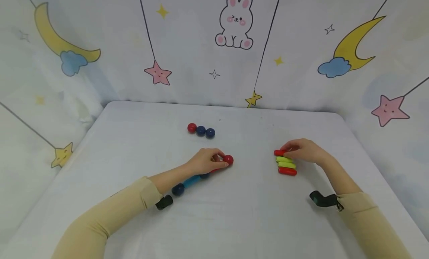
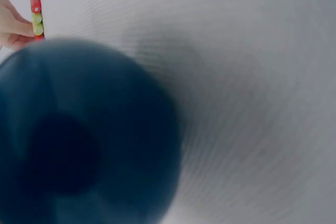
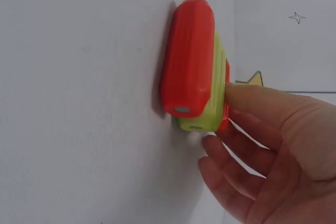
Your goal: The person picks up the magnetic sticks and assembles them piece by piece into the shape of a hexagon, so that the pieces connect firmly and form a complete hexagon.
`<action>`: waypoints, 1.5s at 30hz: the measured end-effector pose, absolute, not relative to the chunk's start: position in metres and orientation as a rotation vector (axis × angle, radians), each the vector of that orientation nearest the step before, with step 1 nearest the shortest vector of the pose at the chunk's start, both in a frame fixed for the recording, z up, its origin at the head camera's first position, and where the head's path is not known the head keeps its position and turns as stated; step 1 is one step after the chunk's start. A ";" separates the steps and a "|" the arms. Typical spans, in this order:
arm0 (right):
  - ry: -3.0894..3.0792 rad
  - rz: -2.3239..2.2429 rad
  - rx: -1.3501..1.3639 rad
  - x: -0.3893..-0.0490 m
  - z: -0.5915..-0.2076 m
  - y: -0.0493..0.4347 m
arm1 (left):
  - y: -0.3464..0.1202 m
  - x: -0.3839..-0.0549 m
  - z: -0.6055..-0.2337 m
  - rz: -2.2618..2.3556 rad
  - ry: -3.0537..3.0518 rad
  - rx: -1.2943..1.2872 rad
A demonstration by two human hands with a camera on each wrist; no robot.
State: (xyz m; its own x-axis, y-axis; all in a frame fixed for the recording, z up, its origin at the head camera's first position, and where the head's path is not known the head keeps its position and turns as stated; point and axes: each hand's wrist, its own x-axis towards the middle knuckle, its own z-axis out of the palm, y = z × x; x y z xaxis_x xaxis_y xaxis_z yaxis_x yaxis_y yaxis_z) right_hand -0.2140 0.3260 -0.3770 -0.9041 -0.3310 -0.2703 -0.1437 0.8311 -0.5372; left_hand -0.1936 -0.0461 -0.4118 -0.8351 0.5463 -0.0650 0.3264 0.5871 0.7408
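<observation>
My left hand [image 1: 208, 160] pinches a red ball [image 1: 229, 159] between thumb and fingers. That ball ends a slanting row with a red rod [image 1: 215, 170], a light blue rod [image 1: 192, 181] and a dark blue ball [image 1: 178, 189]; the hand partly hides the row. A big blurred blue ball [image 2: 121, 87] fills much of the left wrist view. To the right, my right hand [image 1: 304, 151] pinches the far red rod [image 1: 279, 153] of a side-by-side group. Two lime rods [image 1: 286, 165] lie beside it, then a near red rod [image 3: 189, 56] with a grey disc in its end.
Farther back on the white table [image 1: 140, 128], one red ball [image 1: 192, 128] and two dark blue balls [image 1: 210, 133] sit in a short row. A patterned cloth [image 1: 201, 39] rises behind the table's back edge. Dark wrist cameras [image 1: 323, 199] hang at both sleeves.
</observation>
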 end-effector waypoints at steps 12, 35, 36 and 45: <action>2.633 -0.890 -0.722 -0.218 -0.401 0.242 | -0.050 -0.191 -0.412 1.117 2.525 0.719; 2.486 -1.070 -0.932 -0.214 -0.404 0.196 | -0.049 -0.193 -0.403 0.985 2.566 0.764; 2.486 -1.064 -0.937 -0.214 -0.404 0.195 | -0.049 -0.194 -0.402 0.976 2.572 0.774; 2.455 -1.019 -0.954 -0.228 -0.404 0.178 | -0.047 -0.198 -0.403 0.959 2.629 0.797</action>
